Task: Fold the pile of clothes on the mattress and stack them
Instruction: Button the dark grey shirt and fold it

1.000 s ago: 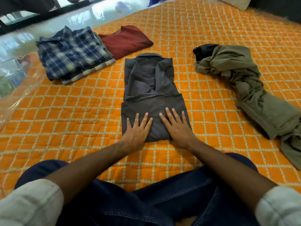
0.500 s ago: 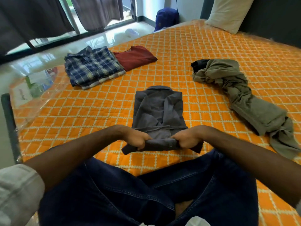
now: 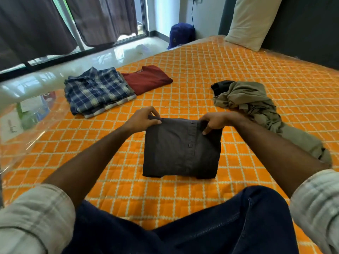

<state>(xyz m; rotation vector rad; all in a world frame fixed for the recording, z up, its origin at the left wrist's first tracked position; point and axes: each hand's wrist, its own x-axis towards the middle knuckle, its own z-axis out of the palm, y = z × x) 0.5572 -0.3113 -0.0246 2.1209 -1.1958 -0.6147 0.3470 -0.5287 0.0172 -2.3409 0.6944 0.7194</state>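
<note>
Orange quilted mattress (image 3: 229, 70) bore a folded grey shirt (image 3: 181, 149) at centre, before the person's knees. Left hand (image 3: 142, 119) pinched its far left corner; right hand (image 3: 213, 121) gripped the far right corner. Folded plaid shirt (image 3: 95, 88) and maroon shirt (image 3: 146, 78) lay far left; unfolded olive garment (image 3: 256, 105) lay right.

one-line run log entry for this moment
step: folding grey shirt | left hand: grips far-left corner | right hand: grips far-right corner | unfolded: olive garment
</note>
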